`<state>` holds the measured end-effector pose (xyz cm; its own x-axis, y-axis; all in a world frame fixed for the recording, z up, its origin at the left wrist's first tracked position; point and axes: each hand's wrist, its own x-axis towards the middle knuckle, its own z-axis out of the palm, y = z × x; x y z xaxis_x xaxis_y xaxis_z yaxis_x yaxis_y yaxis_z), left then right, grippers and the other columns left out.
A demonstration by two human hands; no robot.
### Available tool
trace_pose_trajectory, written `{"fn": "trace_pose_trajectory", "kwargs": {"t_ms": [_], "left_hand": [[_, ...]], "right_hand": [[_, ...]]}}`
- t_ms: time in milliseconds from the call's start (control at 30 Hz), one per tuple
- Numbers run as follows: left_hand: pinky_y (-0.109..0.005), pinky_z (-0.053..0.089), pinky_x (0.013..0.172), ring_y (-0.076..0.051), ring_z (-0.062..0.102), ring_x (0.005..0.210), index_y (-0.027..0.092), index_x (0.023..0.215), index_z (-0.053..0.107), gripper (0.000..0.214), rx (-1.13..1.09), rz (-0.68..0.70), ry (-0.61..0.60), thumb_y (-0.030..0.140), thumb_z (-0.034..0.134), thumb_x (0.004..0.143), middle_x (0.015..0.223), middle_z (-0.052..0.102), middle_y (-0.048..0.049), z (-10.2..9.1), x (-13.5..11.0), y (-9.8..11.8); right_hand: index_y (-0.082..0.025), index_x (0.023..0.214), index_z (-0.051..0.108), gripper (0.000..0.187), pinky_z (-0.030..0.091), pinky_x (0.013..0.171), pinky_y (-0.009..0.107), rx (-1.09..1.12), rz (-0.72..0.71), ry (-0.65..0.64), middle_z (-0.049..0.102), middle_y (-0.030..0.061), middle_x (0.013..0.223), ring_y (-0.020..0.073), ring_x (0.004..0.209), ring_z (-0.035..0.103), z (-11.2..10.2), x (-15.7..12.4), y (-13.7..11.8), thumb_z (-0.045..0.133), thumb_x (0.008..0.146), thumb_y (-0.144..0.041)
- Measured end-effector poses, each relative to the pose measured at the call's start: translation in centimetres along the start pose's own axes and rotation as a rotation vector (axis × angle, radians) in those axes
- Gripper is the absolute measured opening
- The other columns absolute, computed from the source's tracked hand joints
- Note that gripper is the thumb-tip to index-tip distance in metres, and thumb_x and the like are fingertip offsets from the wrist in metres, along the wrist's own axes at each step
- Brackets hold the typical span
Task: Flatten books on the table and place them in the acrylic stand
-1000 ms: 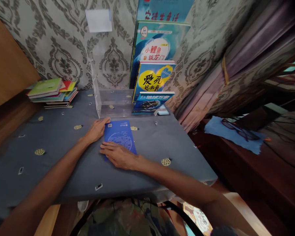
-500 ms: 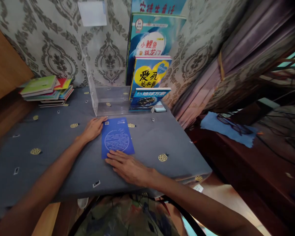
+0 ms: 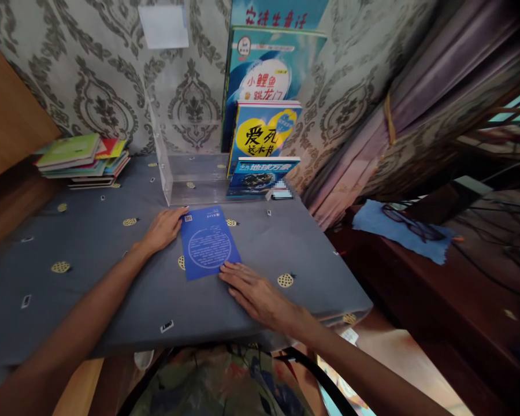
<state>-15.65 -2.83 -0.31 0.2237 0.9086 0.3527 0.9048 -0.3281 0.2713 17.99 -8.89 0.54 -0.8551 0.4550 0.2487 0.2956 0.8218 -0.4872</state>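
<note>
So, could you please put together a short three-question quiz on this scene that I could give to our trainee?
1. True or false: the fingertips of the right hand are at the near right corner of the blue booklet.

2. Which item lies on the blue cloth?
A) a cup
B) a pair of glasses
C) a green book

3. Fill in the blank: as the wearer sees it, the stack of books is to the ____ of the clear rack.

Key: 1. True. 2. B. 3. left.
</note>
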Motion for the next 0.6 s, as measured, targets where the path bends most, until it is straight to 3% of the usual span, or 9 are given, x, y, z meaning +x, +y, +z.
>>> {"fn": "trace_pose_trajectory", "kwargs": {"t_ms": [333, 600], "left_hand": [[-0.046, 0.045, 0.101, -0.026, 0.058, 0.111, 0.018, 0.125, 0.06, 0.036, 0.055, -0.035, 0.004, 0.025, 0.039, 0.097, 0.119, 0.066, -0.0104, -0.2, 0.1, 0.8], [-0.043, 0.048, 0.094, -0.025, 0.058, 0.103, 0.017, 0.116, 0.064, 0.032, 0.071, -0.003, 0.014, 0.023, 0.04, 0.096, 0.113, 0.066, -0.0101, -0.1, 0.4, 0.5]], "right_hand": [[-0.017, 0.134, 0.058, 0.037, 0.047, 0.111, 0.048, -0.009, 0.079, 0.101, 0.064, 0.0136, 0.135, 0.0247, 0.13, 0.057, -1.0, 1.1, 1.7, 0.041, 0.102, -0.023], [-0.018, 0.132, 0.061, 0.036, 0.044, 0.111, 0.051, -0.085, 0.115, 0.081, 0.06, 0.0147, 0.14, 0.0273, 0.134, 0.053, -0.7, 5.4, 5.1, 0.049, 0.098, -0.022]]}}
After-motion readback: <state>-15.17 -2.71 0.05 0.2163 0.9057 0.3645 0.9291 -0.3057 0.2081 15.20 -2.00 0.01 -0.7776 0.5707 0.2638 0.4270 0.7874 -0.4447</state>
